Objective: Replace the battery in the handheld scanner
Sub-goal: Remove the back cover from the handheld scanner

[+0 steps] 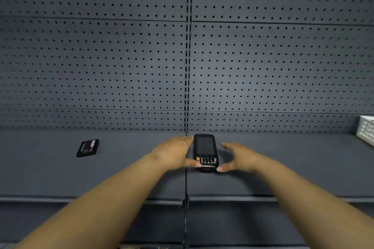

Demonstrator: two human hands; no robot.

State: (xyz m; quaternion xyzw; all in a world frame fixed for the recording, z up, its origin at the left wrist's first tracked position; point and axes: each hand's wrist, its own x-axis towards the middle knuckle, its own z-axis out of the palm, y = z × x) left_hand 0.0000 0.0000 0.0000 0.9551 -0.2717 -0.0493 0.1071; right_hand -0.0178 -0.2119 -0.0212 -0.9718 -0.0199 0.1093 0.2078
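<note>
The black handheld scanner (205, 152) lies face up on the grey shelf (131, 178), with its screen toward the pegboard and its keypad toward me. My left hand (175, 154) is against its left side: the fingers touch the upper left edge and the thumb the lower left corner. My right hand (235, 157) is spread beside its right side. Its thumb tip touches the lower right corner and its fingers stay apart from the casing. A flat black battery (87, 148) with a red and white label rests on the shelf far to the left.
A grey pegboard wall (186, 56) rises behind the shelf, split by a slotted upright (187, 66). A white perforated basket (366, 130) stands at the right edge. The shelf's front lip (232, 199) runs below my forearms, and a lower shelf sits beneath it.
</note>
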